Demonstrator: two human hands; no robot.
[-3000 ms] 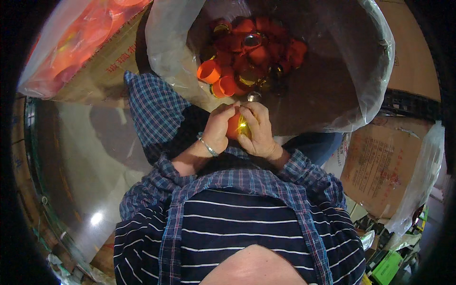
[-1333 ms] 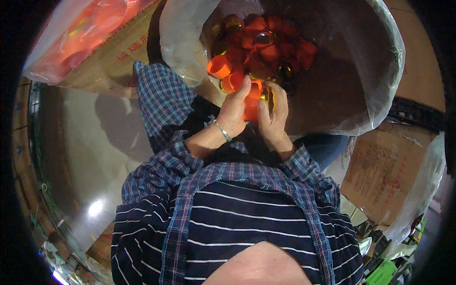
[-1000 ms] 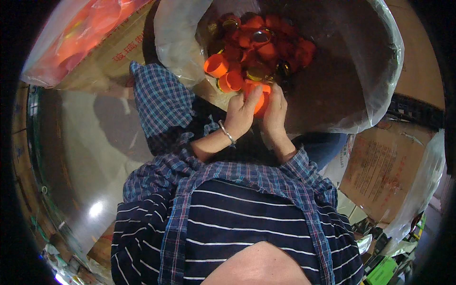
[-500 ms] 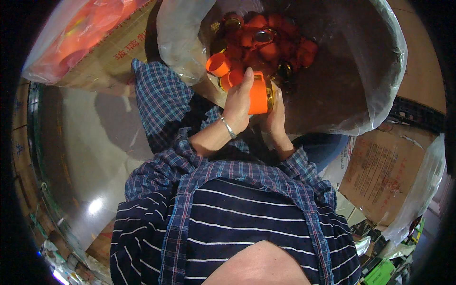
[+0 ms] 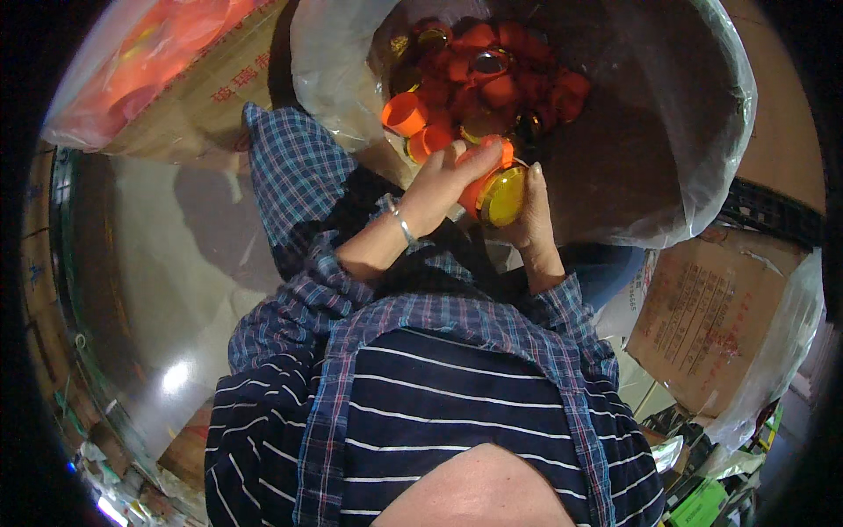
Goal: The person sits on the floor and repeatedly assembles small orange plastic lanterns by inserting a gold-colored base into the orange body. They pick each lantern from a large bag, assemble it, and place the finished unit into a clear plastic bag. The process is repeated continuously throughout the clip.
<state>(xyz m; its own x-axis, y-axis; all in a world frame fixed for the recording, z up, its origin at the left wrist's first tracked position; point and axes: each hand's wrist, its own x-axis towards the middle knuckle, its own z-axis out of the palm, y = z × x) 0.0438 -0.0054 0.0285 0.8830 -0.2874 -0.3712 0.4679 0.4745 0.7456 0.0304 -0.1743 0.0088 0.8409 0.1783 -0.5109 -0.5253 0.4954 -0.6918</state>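
Over the near rim of a plastic-lined bin, I hold an orange cup (image 5: 474, 195) between both hands. Its shiny yellow round end (image 5: 504, 197) faces up toward me, and a small orange loop (image 5: 507, 152) shows on its far side. My left hand (image 5: 439, 186), with a silver bracelet at the wrist, wraps the cup's left side, thumb across the top. The fingers of my right hand (image 5: 533, 212) close on the right edge of the yellow end. Just beyond my hands, several more orange cups (image 5: 405, 114) lie heaped in the bin, some with yellow ends.
The bin's clear plastic liner (image 5: 716, 167) folds over its rim. At the upper left, a cardboard box (image 5: 206, 110) stands by a bag of orange items (image 5: 158, 66). Another cardboard box (image 5: 694, 321) sits at right. Grey floor (image 5: 189, 290) lies to my left.
The cup has turned in my hands, so its yellow end, seen edge-on before, now faces me. My right hand has shifted slightly right and nearer.
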